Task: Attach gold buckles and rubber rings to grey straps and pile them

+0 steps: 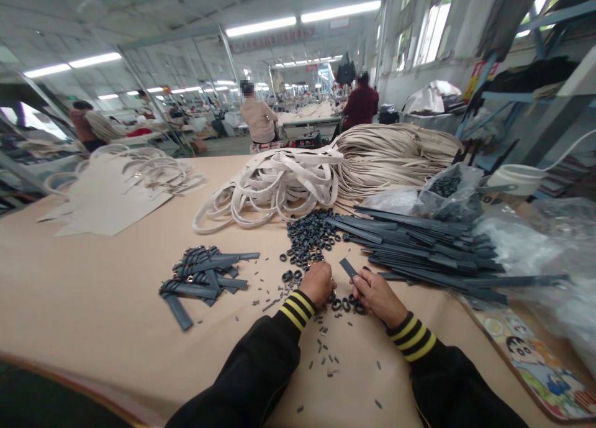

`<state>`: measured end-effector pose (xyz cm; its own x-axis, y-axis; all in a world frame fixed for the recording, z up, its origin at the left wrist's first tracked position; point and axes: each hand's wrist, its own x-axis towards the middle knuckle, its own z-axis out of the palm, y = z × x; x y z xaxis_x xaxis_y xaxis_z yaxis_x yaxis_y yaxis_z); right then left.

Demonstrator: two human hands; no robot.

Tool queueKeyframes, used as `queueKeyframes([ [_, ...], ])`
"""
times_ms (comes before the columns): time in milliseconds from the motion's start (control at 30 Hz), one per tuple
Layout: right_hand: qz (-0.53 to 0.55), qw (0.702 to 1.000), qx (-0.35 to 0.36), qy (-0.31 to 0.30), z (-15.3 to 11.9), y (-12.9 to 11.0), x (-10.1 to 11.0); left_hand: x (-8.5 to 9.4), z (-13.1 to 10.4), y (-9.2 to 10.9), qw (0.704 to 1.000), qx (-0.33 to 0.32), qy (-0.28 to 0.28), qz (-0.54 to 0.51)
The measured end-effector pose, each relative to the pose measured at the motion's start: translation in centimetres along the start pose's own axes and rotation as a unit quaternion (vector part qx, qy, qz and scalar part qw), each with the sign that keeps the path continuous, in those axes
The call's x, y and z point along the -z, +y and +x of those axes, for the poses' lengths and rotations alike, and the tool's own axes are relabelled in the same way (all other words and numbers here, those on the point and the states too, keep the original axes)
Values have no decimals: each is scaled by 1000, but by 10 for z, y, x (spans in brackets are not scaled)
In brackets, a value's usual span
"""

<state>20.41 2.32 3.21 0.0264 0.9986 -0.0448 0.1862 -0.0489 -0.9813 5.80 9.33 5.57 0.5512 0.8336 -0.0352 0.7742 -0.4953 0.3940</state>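
Observation:
My right hand (376,294) pinches a short dark blue-grey strap (347,268), whose flat end points up and left. Beside it, my left hand (318,285) has its fingers curled closed. A glint of gold-coloured metal shows at those fingertips, too small to make out. Several dark strap loops (346,304) lie on the table just below and between the hands. Behind them spreads a heap of similar small loops (310,232). To the left sits a pile of dark strap pieces with gold-coloured metal fittings (205,273).
Long dark strips (428,248) are stacked at the right, near plastic bags (521,241) and a cartoon-printed tray (526,353). Pale webbing (284,186) and a beige cord bundle (400,154) lie at the back. Beige fabric panels (112,198) rest far left. People work beyond the table.

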Motion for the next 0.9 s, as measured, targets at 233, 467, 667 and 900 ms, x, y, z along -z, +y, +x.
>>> queueKeyframes([
  [233, -36, 999, 22, 20, 0, -1, 1, 16, -14, 4, 992, 3, 41, -122],
  [467, 70, 993, -6, -95, -10, -10, -14, 16, -36, 1, 882, 38, -25, -470],
  [667, 75, 993, 3, -95, -13, -9, -23, 11, -54, 12, 859, 65, 5, -508],
  [900, 37, 995, 16, -94, -15, -13, -23, 14, -68, 5, 829, 92, 20, -551],
])
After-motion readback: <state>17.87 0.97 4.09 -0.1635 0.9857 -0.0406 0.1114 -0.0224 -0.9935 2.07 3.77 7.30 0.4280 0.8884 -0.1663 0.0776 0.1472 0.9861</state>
